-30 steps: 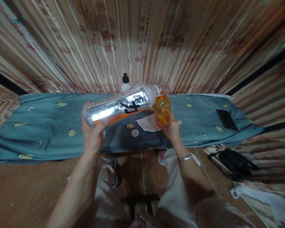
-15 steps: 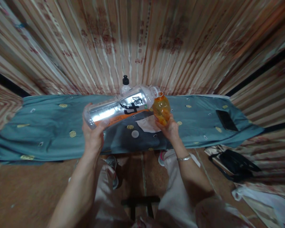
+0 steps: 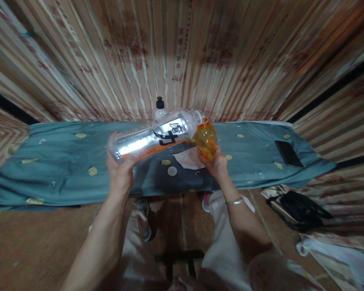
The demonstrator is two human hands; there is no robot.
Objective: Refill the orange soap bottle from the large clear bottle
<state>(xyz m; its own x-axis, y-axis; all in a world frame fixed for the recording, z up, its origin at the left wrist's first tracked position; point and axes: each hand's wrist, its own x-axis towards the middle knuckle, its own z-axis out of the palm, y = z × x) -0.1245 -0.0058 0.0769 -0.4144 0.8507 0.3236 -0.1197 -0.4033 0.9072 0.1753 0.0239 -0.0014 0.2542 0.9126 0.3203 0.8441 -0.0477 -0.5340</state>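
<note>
My left hand is closed round the base of a large clear plastic bottle with a silver and orange label. The bottle is tilted, its uncapped neck at the upper right. In my right hand is a small orange translucent bottle, roughly upright and open at the top. The two mouths meet or nearly meet; whether they touch I cannot tell. Below them a white cloth or tissue lies on the table, with a round white cap to its left.
Behind the large bottle stands a clear bottle with a black cap. A patterned teal cloth covers the long table. A dark phone lies at the right end. On the floor at right is a black bag; curtains hang behind.
</note>
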